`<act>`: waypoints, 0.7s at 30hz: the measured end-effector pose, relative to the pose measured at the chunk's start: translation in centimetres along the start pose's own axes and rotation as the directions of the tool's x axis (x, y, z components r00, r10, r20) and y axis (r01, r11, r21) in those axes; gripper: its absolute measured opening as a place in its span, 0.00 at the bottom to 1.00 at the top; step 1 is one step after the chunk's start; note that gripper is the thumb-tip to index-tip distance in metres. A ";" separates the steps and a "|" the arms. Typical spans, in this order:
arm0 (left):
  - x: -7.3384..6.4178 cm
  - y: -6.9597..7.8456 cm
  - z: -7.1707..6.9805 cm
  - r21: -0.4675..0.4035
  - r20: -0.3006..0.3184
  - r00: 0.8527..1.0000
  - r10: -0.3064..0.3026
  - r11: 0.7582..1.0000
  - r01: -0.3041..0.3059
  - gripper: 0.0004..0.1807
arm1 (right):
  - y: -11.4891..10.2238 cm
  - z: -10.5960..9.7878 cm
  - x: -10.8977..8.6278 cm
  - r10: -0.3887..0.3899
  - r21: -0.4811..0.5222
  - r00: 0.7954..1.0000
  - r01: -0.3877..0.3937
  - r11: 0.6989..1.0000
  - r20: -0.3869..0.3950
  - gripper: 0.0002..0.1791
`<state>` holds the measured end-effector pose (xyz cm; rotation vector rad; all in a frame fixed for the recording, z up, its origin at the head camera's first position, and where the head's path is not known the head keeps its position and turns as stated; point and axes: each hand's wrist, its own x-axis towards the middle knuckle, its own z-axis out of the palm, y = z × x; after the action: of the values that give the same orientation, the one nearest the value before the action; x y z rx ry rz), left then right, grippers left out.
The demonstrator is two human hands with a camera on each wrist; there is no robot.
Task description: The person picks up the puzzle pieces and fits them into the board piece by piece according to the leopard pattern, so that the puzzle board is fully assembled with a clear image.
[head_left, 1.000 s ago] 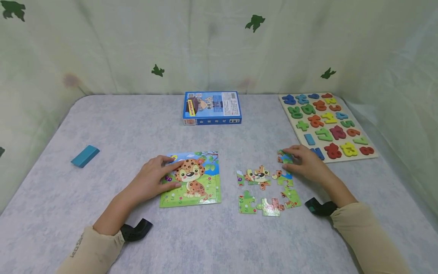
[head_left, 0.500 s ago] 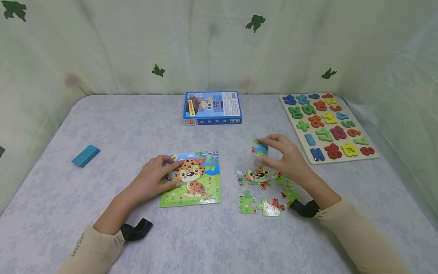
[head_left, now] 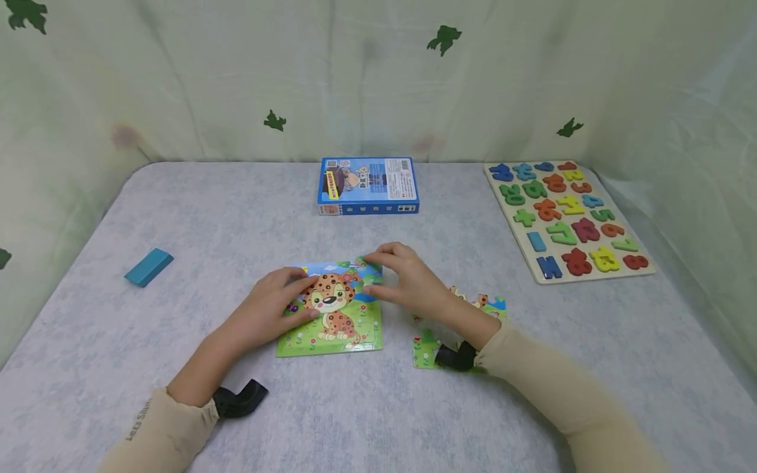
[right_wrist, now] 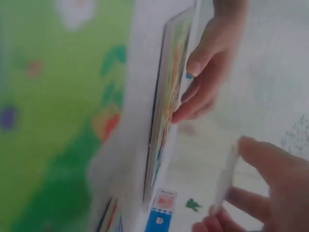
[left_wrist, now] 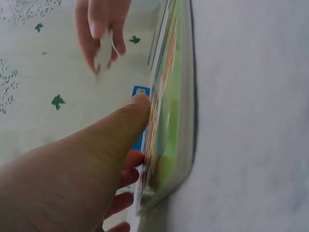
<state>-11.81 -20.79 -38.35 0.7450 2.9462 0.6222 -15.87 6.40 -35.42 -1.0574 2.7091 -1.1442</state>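
My left hand point(head_left: 269, 303) rests at the left side of a square jigsaw board point(head_left: 349, 315) printed with a cartoon leopard cub, its fingertips on the picture. In the left wrist view the thumb point(left_wrist: 120, 123) lies straight along the board's face. My right hand point(head_left: 411, 282) is over the board's upper right corner and pinches a puzzle piece point(right_wrist: 226, 179) between thumb and fingers. Seen edge-on in the right wrist view, that piece stands apart from the board. Several loose puzzle pieces point(head_left: 424, 348) lie right of the board, partly hidden under the right forearm.
A blue box point(head_left: 368, 186) stands at the back middle of the table. At the back right lies a wooden board point(head_left: 520, 246) with coloured number and symbol shapes. A teal block point(head_left: 149, 267) is at the left. Pale curtains point(head_left: 207, 79) surround the table.
My right hand has picked up a puzzle piece from the loose group and carried it left to the jigsaw board's upper right corner. The left hand has stayed in place.
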 end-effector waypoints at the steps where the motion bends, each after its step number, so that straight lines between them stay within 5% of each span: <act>1: 0.0 0.1 -0.1 -0.005 0.013 1.000 -0.006 1.000 0.006 0.37 | 0.0 0.3 0.4 0.006 -0.014 1.000 -0.006 1.000 0.015 0.27; 6: 0.2 0.6 -0.9 0.003 0.061 0.997 -0.044 0.999 0.044 0.39 | 0.3 1.4 1.9 0.053 -0.089 0.994 -0.044 0.995 0.098 0.28; 12: 0.6 1.2 -0.9 0.079 0.040 0.999 -0.033 0.996 0.030 0.38 | 1.1 2.6 2.6 0.051 -0.142 0.981 -0.025 0.990 0.188 0.27; 21: 1.5 3.1 0.4 0.178 0.061 0.996 0.063 0.981 -0.073 0.34 | 1.5 2.8 2.1 0.053 -0.183 0.980 -0.018 0.983 0.190 0.26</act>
<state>-11.69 -17.49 -37.42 0.8653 2.9648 0.3352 -17.60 4.12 -37.96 -1.0728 2.7026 -0.7564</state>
